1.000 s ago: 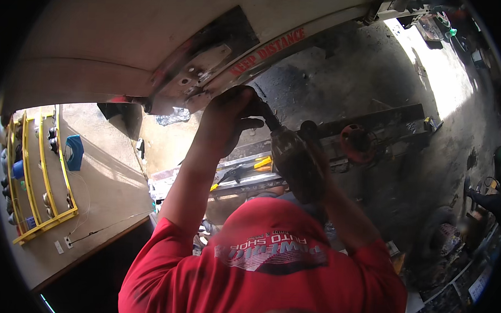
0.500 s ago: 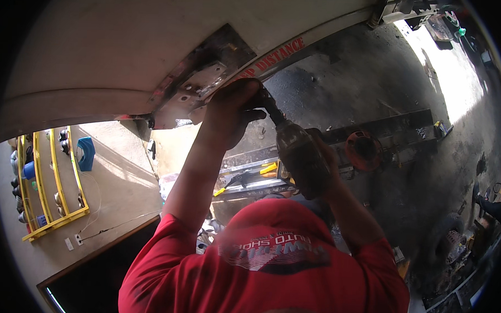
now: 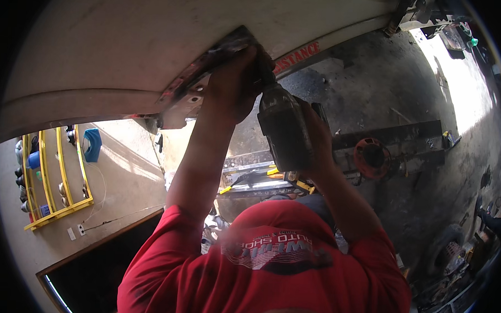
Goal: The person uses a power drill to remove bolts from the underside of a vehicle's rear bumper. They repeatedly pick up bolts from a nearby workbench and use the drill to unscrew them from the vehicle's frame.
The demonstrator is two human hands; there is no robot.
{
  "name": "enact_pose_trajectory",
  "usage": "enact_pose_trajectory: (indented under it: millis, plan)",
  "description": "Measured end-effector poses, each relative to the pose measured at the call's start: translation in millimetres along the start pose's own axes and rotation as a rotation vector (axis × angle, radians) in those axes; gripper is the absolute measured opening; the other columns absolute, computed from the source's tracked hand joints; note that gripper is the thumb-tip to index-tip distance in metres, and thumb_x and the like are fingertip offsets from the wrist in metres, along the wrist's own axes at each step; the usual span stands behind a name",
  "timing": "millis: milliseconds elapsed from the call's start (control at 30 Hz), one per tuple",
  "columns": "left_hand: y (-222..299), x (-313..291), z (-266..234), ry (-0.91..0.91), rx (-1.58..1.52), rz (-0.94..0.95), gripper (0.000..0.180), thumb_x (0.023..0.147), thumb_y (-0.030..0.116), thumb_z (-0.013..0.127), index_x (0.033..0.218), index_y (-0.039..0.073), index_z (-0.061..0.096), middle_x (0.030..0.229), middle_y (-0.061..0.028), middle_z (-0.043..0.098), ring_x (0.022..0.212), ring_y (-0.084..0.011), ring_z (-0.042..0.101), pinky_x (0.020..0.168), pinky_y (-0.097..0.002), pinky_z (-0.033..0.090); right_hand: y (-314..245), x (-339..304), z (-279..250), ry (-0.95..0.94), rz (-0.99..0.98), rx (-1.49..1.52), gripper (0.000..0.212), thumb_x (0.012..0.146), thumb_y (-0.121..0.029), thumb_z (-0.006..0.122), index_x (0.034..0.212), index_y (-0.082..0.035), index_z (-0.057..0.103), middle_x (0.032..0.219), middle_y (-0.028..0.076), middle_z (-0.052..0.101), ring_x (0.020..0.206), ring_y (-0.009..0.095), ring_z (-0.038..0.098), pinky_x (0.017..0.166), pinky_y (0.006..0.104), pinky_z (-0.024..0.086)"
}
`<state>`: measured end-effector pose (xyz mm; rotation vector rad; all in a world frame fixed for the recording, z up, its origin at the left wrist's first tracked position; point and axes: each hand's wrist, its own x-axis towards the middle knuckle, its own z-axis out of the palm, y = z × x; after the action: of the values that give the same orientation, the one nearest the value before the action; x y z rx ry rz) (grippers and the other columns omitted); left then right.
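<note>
My right hand [image 3: 317,134] is wrapped round the grip of a dark, scuffed impact wrench [image 3: 284,127], whose nose points up and away from me. Its dark front end [image 3: 265,69] reaches the edge of a dark metal plate [image 3: 232,43] on the underside of a large pale panel [image 3: 122,41]. Up against that plate, my left hand [image 3: 234,81] is closed beside the wrench's front end. Shadow hides its fingertips and whatever they grip. Below the plate, a lighter metal bracket with round holes [image 3: 194,99] shows past my left wrist.
A yellow rack [image 3: 58,219] holding several items is at the left, with a blue object [image 3: 92,145] beside it. Below the wrench are a long metal tray [image 3: 255,181] with yellow-handled tools, a dark beam [image 3: 417,134] and a red round reel-like object [image 3: 372,158]. A tyre [image 3: 446,246] lies at right.
Both hands and the wrench have moved up and slightly left, and the wrench's front end is now at the plate. My left hand covers more of the plate. The view has shifted slightly.
</note>
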<state>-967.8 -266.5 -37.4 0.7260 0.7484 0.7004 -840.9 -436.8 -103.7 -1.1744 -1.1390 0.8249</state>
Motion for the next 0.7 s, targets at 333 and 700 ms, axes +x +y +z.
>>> enact_pose_trajectory:
  millis: [333, 700]
  plan:
    - [15, 19, 8, 0.015, -0.061, 0.013, 0.018, 0.102, 0.019, 0.057, 0.103, 0.002, 0.065, 0.081, -0.0126, 0.068, 0.082, -0.0256, 0.068, 0.078, -0.0401, 0.056, -3, 31, 0, 0.0, -0.098, -0.048, 0.059, 0.078, -0.006, 0.082, 0.133, -0.004, 0.059, 0.11, 0.01, 0.072, 0.095, 0.018, 0.072, 0.083, 0.0328, 0.058]
    - [18, 16, 10, 0.081, 0.008, -0.008, 0.022, 0.104, 0.023, 0.055, 0.105, 0.002, 0.063, 0.087, -0.0133, 0.066, 0.083, -0.0278, 0.066, 0.082, -0.0445, 0.058, -6, 37, -2, -0.005, -0.089, -0.17, 0.063, 0.078, -0.011, 0.084, 0.135, -0.006, 0.058, 0.111, 0.013, 0.072, 0.097, 0.024, 0.074, 0.082, 0.0356, 0.059]
